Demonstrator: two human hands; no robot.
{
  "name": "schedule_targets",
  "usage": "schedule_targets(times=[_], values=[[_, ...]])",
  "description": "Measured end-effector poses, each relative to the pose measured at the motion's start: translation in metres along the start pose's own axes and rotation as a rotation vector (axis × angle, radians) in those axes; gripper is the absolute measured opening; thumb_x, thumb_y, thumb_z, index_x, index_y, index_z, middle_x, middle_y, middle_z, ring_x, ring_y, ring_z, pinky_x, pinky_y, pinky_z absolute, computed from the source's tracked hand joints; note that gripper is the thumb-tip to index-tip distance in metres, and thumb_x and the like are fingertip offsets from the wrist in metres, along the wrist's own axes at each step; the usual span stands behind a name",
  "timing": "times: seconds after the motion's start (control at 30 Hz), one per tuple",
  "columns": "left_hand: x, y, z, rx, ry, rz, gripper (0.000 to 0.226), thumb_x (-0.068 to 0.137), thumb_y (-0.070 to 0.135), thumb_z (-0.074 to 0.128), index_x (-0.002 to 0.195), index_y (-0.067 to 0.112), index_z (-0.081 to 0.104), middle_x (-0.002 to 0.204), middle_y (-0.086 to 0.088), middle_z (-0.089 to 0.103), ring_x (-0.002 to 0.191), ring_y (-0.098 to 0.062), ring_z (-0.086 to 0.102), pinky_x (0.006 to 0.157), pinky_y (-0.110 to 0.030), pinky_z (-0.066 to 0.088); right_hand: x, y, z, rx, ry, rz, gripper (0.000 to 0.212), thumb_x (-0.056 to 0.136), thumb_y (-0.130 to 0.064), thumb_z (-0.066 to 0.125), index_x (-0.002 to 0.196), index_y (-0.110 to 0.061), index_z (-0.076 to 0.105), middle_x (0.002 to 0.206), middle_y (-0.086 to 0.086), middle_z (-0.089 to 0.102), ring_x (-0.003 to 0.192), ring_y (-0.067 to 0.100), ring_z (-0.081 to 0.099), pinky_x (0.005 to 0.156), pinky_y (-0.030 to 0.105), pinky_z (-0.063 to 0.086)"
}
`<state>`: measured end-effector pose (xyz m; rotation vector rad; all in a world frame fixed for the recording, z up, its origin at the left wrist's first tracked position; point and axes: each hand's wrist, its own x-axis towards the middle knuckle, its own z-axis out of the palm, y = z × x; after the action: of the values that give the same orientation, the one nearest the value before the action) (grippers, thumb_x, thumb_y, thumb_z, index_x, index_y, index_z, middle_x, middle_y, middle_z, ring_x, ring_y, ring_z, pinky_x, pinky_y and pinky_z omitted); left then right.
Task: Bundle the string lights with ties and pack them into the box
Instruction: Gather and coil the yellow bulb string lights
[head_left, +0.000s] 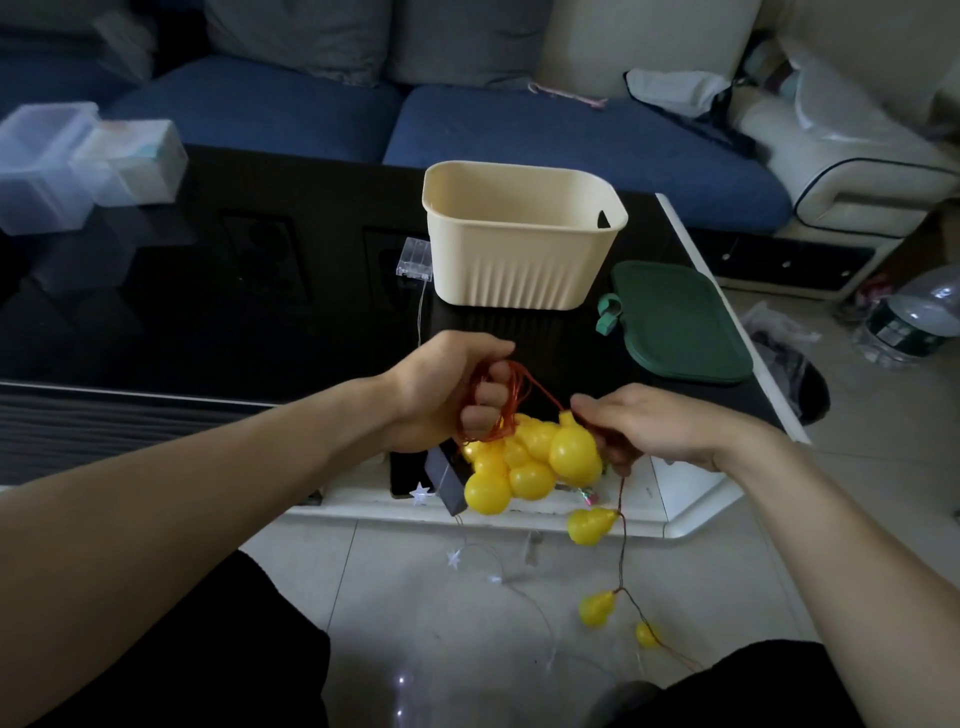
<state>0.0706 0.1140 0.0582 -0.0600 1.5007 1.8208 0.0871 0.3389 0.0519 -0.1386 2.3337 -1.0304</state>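
Black table (260, 322), left hand (447, 395) gripping looped string lights (524, 457), right hand (649, 426) pinching wire, fingertips hidden.

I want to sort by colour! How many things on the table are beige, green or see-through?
Beige: 1, the box
Green: 1, the lid
See-through: 3, the battery case and two containers
Total: 5
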Motion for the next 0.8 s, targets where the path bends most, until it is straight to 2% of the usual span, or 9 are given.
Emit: schedule_targets(times=[0.1,0.17,0.27,0.37,0.43,0.5,0.57,0.67,0.8], values=[[0.000,0.002,0.000,-0.072,0.012,0.007,0.031,0.100,0.031,0.042,0.073,0.015,0.043,0.063,-0.005,0.052,0.049,-0.016,0.049,0.053,-0.024,0.039,0.002,0.005,0.002,-0.055,0.012,-0.041,0.048,0.105,-0.045,0.045,0.070,-0.012,0.055,0.058,-0.003,0.048,0.058,0.013,0.045,0.062,0.031,0.041],[0.000,0.002,0.001,-0.111,0.013,0.014,0.032,0.102,0.030,0.038,0.076,0.013,0.044,0.069,-0.010,0.062,0.054,-0.020,0.060,0.054,-0.025,0.046,0.004,0.004,0.003,-0.148,0.080,-0.068,0.047,0.102,-0.046,0.049,0.074,-0.010,0.061,0.063,0.001,0.051,0.061,0.016,0.048,0.065,0.038,0.041],[0.002,0.002,0.002,-0.165,0.035,0.008,0.037,0.106,0.031,0.032,0.078,0.010,0.046,0.076,-0.017,0.070,0.061,-0.024,0.070,0.054,-0.025,0.055,0.004,-0.005,0.009,-0.249,0.200,-0.135,0.040,0.100,-0.046,0.054,0.071,-0.019,0.060,0.060,-0.005,0.053,0.054,0.007,0.047,0.057,0.031,0.039],[0.003,0.000,0.003,-0.127,0.071,0.010,0.038,0.107,0.028,0.030,0.078,0.010,0.048,0.077,-0.017,0.072,0.062,-0.025,0.071,0.053,-0.025,0.056,0.003,-0.015,0.015,-0.273,0.290,-0.182,0.028,0.096,-0.044,0.061,0.077,-0.023,0.065,0.065,-0.007,0.061,0.054,0.001,0.052,0.054,0.024,0.040],[0.003,-0.001,0.003,-0.074,0.094,0.004,0.036,0.106,0.026,0.030,0.078,0.011,0.047,0.075,-0.016,0.071,0.058,-0.024,0.068,0.050,-0.025,0.053,0.002,-0.019,0.018,-0.262,0.319,-0.192,0.021,0.093,-0.038,0.068,0.080,-0.022,0.069,0.071,-0.003,0.067,0.060,0.004,0.056,0.056,0.025,0.044],[0.002,-0.001,0.002,-0.030,0.107,-0.003,0.034,0.105,0.024,0.032,0.076,0.012,0.046,0.069,-0.013,0.068,0.048,-0.020,0.060,0.047,-0.024,0.046,0.001,-0.021,0.021,-0.237,0.389,-0.200,0.018,0.090,-0.032,0.072,0.076,-0.021,0.068,0.067,-0.004,0.066,0.056,0.002,0.055,0.052,0.021,0.043],[0.001,0.000,0.001,0.000,0.120,-0.005,0.033,0.103,0.024,0.035,0.074,0.013,0.045,0.061,-0.008,0.060,0.042,-0.016,0.047,0.044,-0.022,0.036,0.000,-0.023,0.023,-0.213,0.545,-0.231,0.020,0.088,-0.024,0.073,0.070,-0.019,0.065,0.056,-0.007,0.060,0.047,0.000,0.052,0.045,0.013,0.037],[-0.001,0.001,-0.002,0.026,0.122,0.008,0.032,0.100,0.023,0.036,0.071,0.015,0.043,0.054,-0.002,0.046,0.039,-0.012,0.031,0.041,-0.021,0.023,-0.003,-0.028,0.022,-0.194,0.775,-0.273,0.024,0.084,-0.015,0.074,0.065,-0.015,0.060,0.047,-0.008,0.054,0.043,0.002,0.051,0.043,0.012,0.038],[-0.001,0.001,-0.003,0.073,0.104,0.028,0.033,0.099,0.023,0.035,0.067,0.018,0.041,0.049,0.003,0.035,0.036,-0.010,0.024,0.042,-0.024,0.017,-0.004,-0.031,0.019,-0.208,0.939,-0.314,0.026,0.080,-0.014,0.075,0.062,-0.016,0.056,0.047,-0.008,0.052,0.047,0.002,0.052,0.046,0.012,0.039]])
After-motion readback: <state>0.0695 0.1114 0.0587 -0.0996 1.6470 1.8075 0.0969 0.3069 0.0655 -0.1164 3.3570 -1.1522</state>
